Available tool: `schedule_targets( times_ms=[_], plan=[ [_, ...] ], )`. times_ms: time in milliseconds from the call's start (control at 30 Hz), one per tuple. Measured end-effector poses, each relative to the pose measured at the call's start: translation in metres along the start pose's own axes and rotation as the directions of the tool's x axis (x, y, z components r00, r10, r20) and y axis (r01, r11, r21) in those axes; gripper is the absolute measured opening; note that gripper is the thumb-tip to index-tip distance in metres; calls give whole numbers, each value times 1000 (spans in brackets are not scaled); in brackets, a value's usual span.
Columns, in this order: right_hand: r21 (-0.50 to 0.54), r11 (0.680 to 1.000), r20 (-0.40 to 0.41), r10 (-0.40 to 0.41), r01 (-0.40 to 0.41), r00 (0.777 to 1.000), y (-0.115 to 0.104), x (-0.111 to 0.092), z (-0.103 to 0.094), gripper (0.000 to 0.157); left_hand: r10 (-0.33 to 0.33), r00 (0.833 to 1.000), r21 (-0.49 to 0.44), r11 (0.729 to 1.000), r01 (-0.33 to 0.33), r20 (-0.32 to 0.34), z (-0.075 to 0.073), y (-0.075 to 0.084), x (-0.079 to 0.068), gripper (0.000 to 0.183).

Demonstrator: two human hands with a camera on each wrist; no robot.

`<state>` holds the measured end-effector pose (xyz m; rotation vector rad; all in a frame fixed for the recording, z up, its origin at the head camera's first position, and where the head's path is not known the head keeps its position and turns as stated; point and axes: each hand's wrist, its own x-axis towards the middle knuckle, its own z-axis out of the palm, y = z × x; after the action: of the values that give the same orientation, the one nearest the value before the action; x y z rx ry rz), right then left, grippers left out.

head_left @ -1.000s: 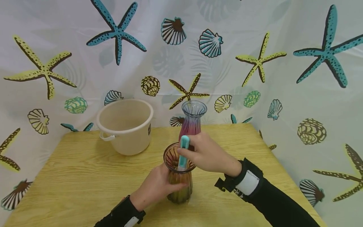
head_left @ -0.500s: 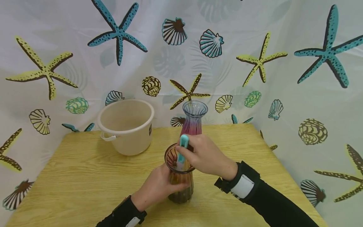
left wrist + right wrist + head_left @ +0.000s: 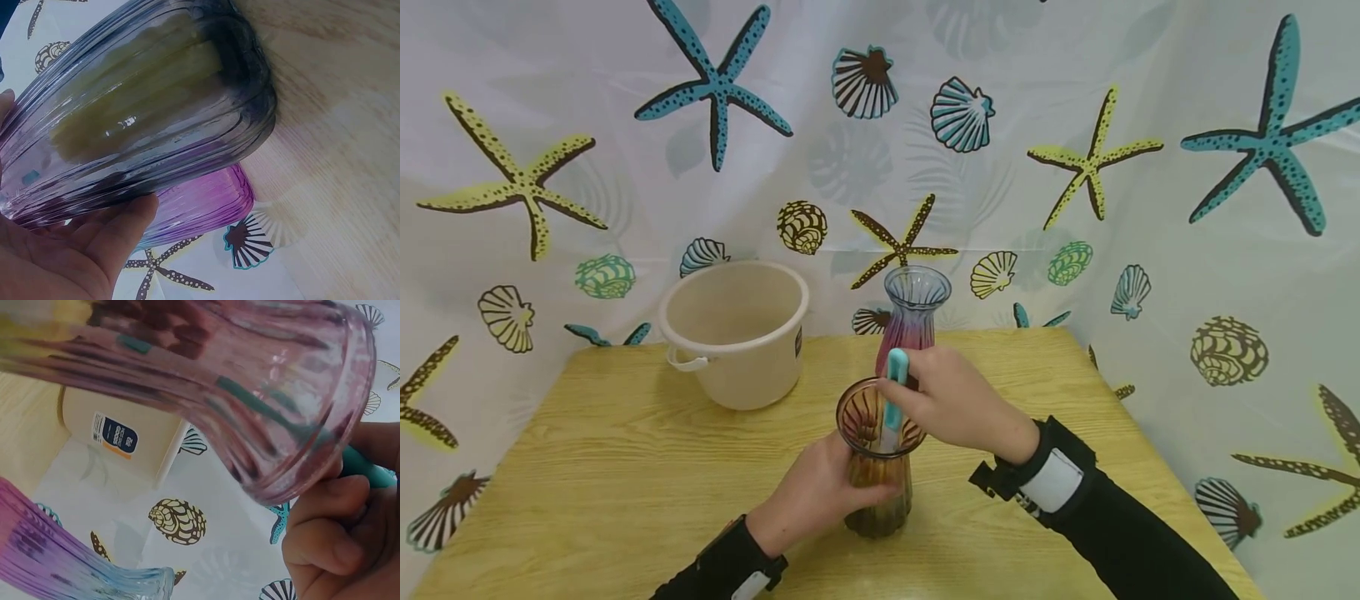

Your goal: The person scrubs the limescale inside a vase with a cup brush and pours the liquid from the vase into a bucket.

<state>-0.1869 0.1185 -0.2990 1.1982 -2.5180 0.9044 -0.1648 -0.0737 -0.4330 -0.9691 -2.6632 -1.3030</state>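
An amber and purple ribbed glass vase (image 3: 880,515) stands near the middle of the table. My left hand (image 3: 820,487) grips its side, fingers and thumb around the glass. My right hand (image 3: 958,404) pinches the teal handle of a bottle brush (image 3: 896,400), which goes down through the vase's mouth. Through the glass in the left wrist view, its yellowish sponge head (image 3: 137,94) shows near the vase's bottom. The right wrist view shows the right-hand fingers (image 3: 325,531) right at the vase's rim.
A pink and blue glass vase (image 3: 917,287) stands just behind, partly hidden by my right hand. A cream bucket (image 3: 748,371) with a side handle stands at the back left of the wooden table (image 3: 647,467). A curtain (image 3: 1000,50) printed with starfish and shells surrounds the table.
My right hand has dipped slightly to the left with the brush, then risen back to the right, the handle shifting inside the rim. My left hand and the vase have stayed put.
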Motion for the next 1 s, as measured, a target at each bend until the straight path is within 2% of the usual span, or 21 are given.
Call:
schedule_targets(
  times_ms=[233, 367, 500, 700, 900, 1000],
  plan=[
    [157, 987, 23, -17, 13, 1000, -4, -1, 4, 24, -3, 1000, 20, 1000, 3, -18, 0, 1, -2, 80],
    [171, 985, -6, -33, 34, 999, -4, -3, 8, 24, -15, 1000, 35, 999, 16, -26, 0, 1, -2, 79],
    [176, 982, -27, -58, 62, 998, -3, -4, 10, 17, -35, 999, 12, 999, 35, -15, -1, 2, -2, 78],
    [107, 994, -51, -27, 32, 998, -1, -6, 10, 15, -40, 999, 9, 999, 40, 2, -1, 2, -1, 81],
    [-31, 999, -61, -17, 15, 998, -2, -6, 7, 22, -31, 999, 11, 999, 31, 14, -1, 2, 0, 83],
    [-60, 998, -55, -21, 18, 998, -2, -5, 5, 25, -16, 1000, 8, 1000, 16, 12, -1, 2, 0, 84]
  ],
)
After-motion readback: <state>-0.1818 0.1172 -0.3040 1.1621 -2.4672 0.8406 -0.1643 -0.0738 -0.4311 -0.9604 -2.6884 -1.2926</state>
